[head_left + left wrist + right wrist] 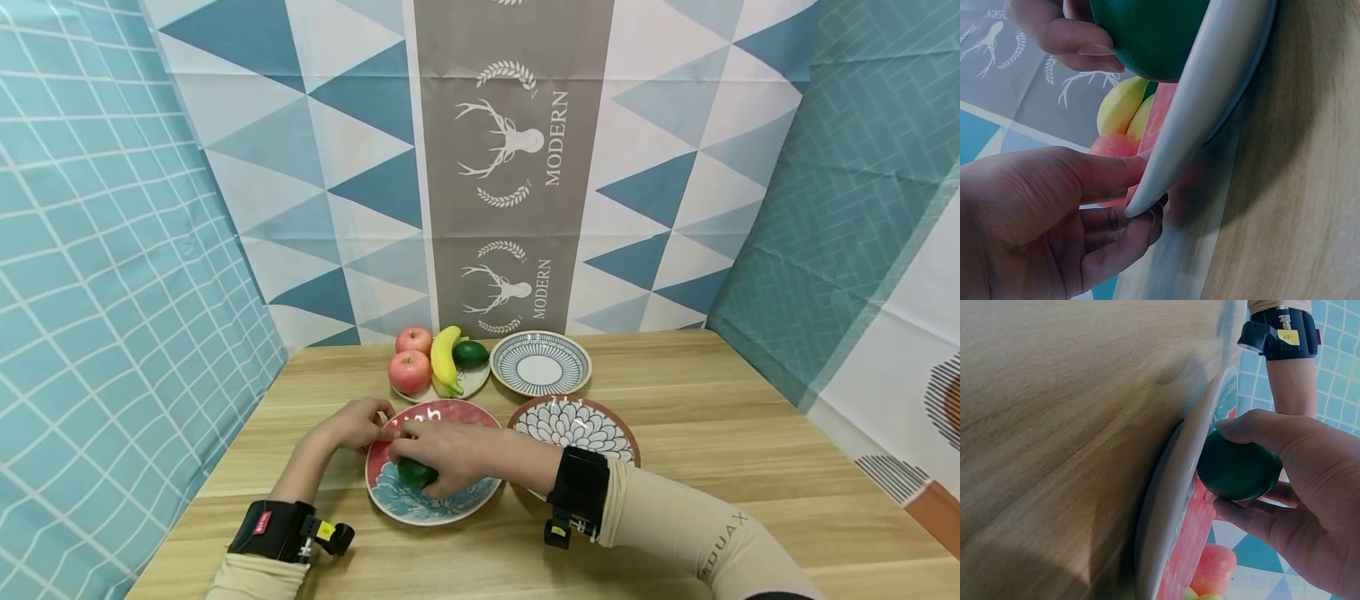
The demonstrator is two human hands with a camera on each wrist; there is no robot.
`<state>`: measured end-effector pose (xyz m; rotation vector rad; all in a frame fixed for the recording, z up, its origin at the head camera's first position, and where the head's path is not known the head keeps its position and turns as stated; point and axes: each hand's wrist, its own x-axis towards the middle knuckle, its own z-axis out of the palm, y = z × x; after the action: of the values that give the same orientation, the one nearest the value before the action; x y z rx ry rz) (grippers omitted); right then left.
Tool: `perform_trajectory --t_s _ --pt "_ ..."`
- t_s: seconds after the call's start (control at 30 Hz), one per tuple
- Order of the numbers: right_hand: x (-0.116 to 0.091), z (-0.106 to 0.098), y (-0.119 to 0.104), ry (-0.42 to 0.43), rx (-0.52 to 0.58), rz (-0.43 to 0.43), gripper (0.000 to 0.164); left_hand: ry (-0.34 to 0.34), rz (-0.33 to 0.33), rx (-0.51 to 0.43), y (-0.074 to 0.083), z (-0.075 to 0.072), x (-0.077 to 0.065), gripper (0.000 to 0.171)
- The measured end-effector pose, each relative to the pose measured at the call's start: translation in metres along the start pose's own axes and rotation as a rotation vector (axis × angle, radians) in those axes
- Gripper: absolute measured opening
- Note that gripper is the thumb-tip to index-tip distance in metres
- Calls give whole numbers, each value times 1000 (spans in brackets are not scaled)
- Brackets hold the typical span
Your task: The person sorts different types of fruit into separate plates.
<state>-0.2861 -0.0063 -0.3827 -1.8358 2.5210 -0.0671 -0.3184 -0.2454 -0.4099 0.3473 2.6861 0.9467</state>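
L hand (1054, 219) pinches plate (1210, 94) rim: thumb on pink inner face, fingers curled under pale outer side. R hand (1060, 31), partly in frame, fingers on dk-green fruit (1150, 37) over plate's inner side; rim hides part of fruit, can't tell if it touches plate. Beyond plate: yellow banana (1119, 103), pinkish-red apple (1113, 145), gray antler-print backdrop (1016, 94). Under plate: wood-grain tabletop (1297, 156) w/ plate's shadow.
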Motion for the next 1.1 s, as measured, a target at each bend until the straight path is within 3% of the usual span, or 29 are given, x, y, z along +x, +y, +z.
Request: perform_trajectory --t_s 0.77,1.1 --pt "-2 1 -3 -3 -9 -12 61 -22 26 4 0 -2 -1 18" --pt "-3 -2 -5 -4 -6 -18 62 5 -8 0 1 0 -2 16"
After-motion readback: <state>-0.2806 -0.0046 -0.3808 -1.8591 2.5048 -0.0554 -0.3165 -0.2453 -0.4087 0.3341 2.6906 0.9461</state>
